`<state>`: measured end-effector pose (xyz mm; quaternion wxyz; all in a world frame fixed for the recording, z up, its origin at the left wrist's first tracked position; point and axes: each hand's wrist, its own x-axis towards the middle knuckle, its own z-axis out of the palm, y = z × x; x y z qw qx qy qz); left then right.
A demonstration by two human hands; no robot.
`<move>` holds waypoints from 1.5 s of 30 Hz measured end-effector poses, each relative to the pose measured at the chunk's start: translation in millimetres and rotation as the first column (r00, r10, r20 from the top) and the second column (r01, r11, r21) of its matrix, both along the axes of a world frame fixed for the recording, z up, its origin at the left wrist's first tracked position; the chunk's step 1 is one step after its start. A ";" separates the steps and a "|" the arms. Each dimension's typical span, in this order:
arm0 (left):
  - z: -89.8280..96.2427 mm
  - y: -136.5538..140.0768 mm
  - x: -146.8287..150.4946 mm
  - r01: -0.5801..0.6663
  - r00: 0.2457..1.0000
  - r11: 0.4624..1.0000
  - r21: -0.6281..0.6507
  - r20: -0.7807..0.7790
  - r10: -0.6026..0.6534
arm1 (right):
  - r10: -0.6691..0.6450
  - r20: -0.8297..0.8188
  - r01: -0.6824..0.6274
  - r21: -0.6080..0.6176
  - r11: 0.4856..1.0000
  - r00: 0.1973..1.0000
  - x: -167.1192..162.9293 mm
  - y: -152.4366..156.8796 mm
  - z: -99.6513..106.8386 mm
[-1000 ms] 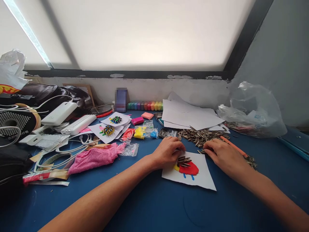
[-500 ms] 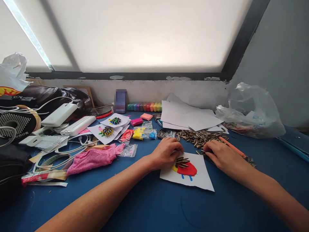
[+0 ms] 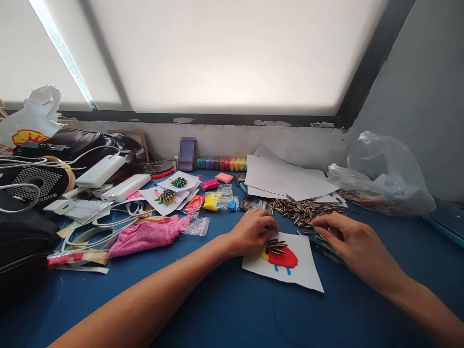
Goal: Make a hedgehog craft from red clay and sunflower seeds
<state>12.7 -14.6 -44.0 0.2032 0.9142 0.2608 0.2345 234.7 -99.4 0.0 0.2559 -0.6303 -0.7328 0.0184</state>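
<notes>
A white paper lies on the blue table, bearing a flat red clay shape with a yellow end and two blue clay legs. Several striped sunflower seeds stick out of the red clay's upper left. My left hand rests with curled fingers on the paper's upper-left corner, holding it down. To the right, my right hand has thumb and forefinger pinched together at the near edge of a sunflower seed pile. A seed seems to be between those fingertips, mostly hidden. A dark, blurred object lies partly under that hand.
Clay packets and two finished-looking seeded clay figures on paper lie left of centre. A pink cloth, cables and white power banks crowd the left. Behind are stacked white sheets; a plastic bag stands right.
My right hand has shifted slightly right, and its fingertips have lifted up along the pile's edge. The orange-handled tool is now out of sight. My left hand stays on the paper; the view has shifted a little.
</notes>
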 end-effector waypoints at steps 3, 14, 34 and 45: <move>-1.1 0.5 0.1 -0.005 1.000 1.000 0.015 0.007 0.005 | 0.087 -0.231 -0.110 -0.088 0.990 0.969 -15.4 -13.4 6.4; -2.4 1.0 0.2 -0.019 1.000 1.000 0.023 -0.001 0.019 | 0.302 -0.034 -0.301 0.014 0.953 0.953 -65.1 -33.7 -15.9; -5.9 3.3 0.5 -0.014 1.000 0.999 0.052 0.010 0.014 | 0.284 0.149 -0.295 0.059 0.954 0.947 -70.9 -28.3 -23.9; -5.6 2.6 0.6 -0.019 1.000 0.999 0.041 0.025 0.018 | 0.263 0.187 -0.267 -0.001 0.964 0.947 -71.9 -27.6 -24.7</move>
